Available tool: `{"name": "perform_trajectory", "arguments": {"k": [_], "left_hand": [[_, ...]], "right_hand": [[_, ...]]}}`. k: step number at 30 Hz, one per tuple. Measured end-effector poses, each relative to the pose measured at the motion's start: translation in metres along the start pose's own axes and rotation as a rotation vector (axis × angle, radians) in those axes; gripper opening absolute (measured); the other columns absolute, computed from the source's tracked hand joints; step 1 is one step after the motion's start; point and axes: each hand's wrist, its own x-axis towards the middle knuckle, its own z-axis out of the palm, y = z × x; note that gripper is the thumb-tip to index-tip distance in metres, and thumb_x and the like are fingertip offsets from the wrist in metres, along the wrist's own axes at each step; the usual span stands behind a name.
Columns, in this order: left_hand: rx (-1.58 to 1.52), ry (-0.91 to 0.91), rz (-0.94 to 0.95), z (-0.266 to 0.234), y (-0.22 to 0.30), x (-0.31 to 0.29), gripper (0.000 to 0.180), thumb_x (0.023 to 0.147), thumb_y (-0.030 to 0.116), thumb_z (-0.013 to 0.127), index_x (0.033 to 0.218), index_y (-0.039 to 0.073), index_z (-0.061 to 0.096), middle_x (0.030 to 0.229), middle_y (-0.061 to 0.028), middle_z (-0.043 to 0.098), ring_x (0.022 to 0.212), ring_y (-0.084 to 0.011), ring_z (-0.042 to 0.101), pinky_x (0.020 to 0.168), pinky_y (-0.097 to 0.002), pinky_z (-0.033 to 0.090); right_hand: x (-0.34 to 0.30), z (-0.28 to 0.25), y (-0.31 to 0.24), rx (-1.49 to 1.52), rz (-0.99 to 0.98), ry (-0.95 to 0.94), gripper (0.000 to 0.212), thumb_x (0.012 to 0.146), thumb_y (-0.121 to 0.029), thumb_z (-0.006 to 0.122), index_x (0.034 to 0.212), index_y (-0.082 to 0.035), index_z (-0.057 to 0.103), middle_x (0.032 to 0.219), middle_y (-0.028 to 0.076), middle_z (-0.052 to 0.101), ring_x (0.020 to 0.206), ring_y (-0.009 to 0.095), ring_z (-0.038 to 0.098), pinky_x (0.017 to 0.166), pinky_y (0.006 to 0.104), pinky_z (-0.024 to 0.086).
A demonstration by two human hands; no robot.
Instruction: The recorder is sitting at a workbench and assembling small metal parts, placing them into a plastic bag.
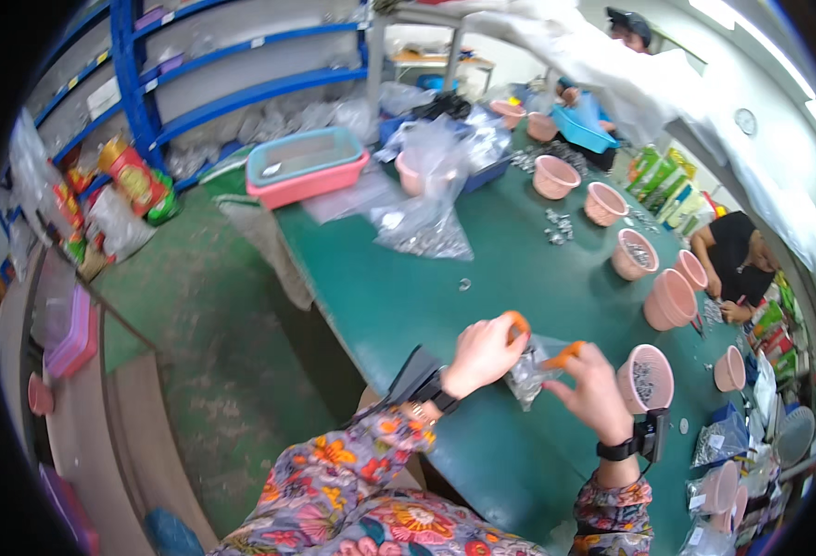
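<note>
Between my two hands is a small clear plastic bag with shiny metal pieces in its lower part. My left hand is closed on the bag's upper left side. My right hand pinches its upper right edge. Orange covers show on fingers of both hands. The bag hangs just over or rests on the green table; I cannot tell which. Close to my right hand stands a pink basket holding small metal parts. Both wrists carry black straps with devices.
More pink baskets line the table's right side, some with metal parts. A large clear bag of parts lies farther back, near a pink tub with a blue one on it. Two other people work across the table. Blue shelves stand back left.
</note>
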Motion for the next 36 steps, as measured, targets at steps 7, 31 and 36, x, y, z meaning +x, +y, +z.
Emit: {"name": "perform_trajectory", "arguments": {"k": [7,31,36], "left_hand": [[-0.664,0.172,-0.140,-0.009,-0.031,0.020,0.026,0.092,0.015,0.060,0.116,0.006,0.055,0.082,-0.0049,0.064,0.059,-0.0099,0.058,0.049,-0.0256,0.046],[-0.548,0.163,-0.352,-0.091,-0.138,-0.105,0.029,0.093,0.002,0.055,0.121,0.001,0.055,0.102,-0.0079,0.064,0.072,-0.0082,0.057,0.066,-0.0233,0.052],[0.129,0.047,0.050,-0.085,-0.099,-0.112,0.053,0.079,0.016,0.073,0.126,0.001,0.052,0.112,-0.0171,0.059,0.097,-0.0267,0.055,0.086,-0.0354,0.046]], "right_hand": [[0.063,0.029,0.041,0.275,0.200,0.000,0.009,0.084,-0.007,0.062,0.083,0.000,0.068,0.071,0.012,0.060,0.064,0.021,0.057,0.063,0.0314,0.045],[0.153,0.087,0.018,0.636,0.264,0.016,0.023,0.090,-0.008,0.062,0.113,-0.008,0.066,0.084,0.000,0.061,0.070,0.006,0.052,0.061,0.0264,0.044],[0.039,0.116,0.019,0.553,0.307,-0.141,0.023,0.088,-0.011,0.064,0.110,-0.008,0.067,0.090,0.006,0.064,0.075,0.014,0.056,0.068,0.0289,0.046]]}}
